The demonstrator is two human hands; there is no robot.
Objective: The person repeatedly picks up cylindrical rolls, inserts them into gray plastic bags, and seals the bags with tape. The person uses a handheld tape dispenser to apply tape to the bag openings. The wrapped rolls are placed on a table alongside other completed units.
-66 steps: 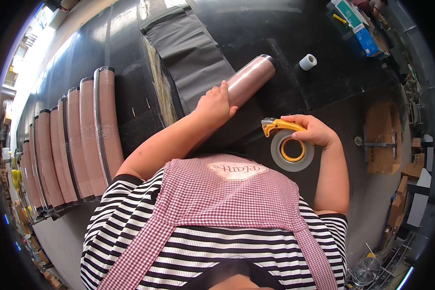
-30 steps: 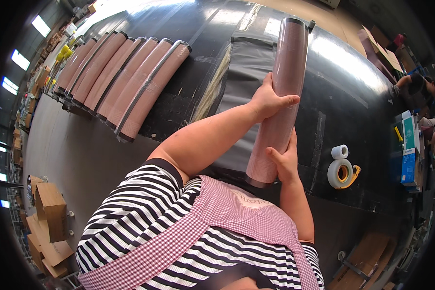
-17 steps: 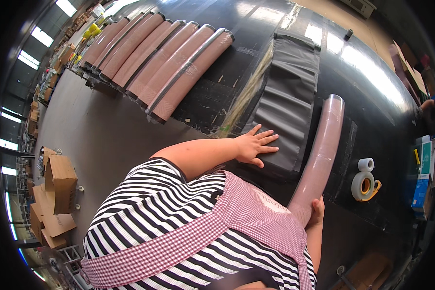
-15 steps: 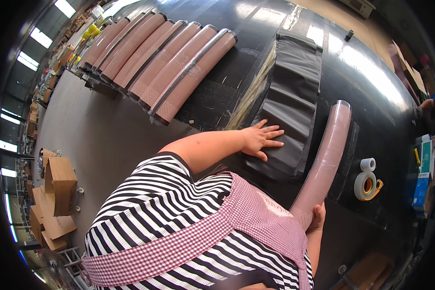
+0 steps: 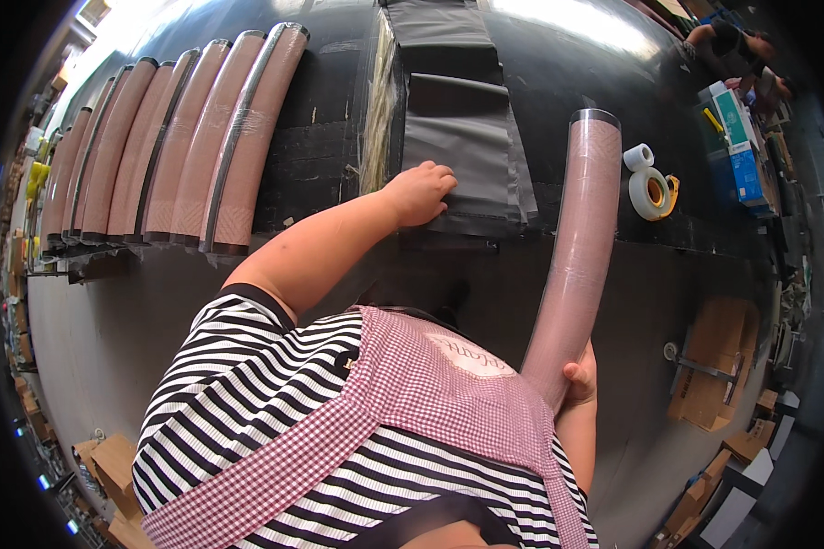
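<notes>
Your right hand (image 5: 579,377) is closed around the lower part of a dusty-pink roll (image 5: 577,229) wrapped in clear film, the thumb showing on its right side. Your left hand (image 5: 421,194) has its fingers curled at the near end of the dark grey plastic sheeting (image 5: 462,142); whether they pinch a layer or just rest on it, you can't tell from here.

In the head view, the only one, the roll stands slanted to the right of the sheeting, its near end against your gingham apron (image 5: 449,403) and its dark-rimmed far end over the black table (image 5: 540,82). Whether that far end touches the table is unclear. More wrapped pink rolls (image 5: 185,146) lie side by side to your left. Beyond the held roll, to its right, sit a small white roll (image 5: 639,157) and a clear tape roll on a yellow dispenser (image 5: 652,194), close together.

Watch the hold: one hand low on slick film could let the long roll twist or tip, since nothing visible steadies its far end. If it swung right, it could knock the tape rolls. The sheeting lies loose and rumpled, so a tug from your curled fingers could drag several layers askew at once.
</notes>
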